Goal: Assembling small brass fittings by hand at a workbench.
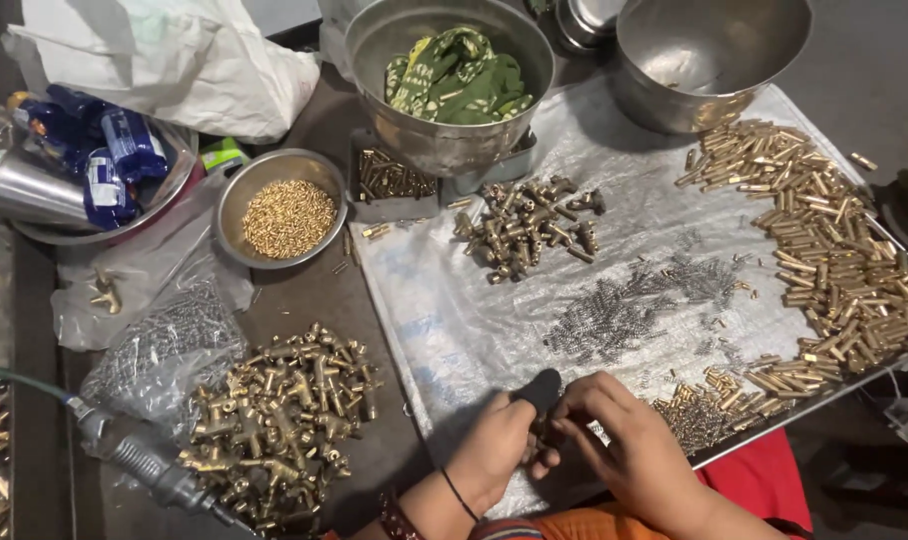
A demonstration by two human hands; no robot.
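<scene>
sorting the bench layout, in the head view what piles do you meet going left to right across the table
heap of brass tee fittings → small bowl of brass beads → darker fittings pile → steel springs → brass tubes

At the far left we see blue pouches with white labels [109,160] heaped in a steel dish [164,195], a small green packet [222,154] just beside it, and a white plastic bag [164,60] behind.
</scene>
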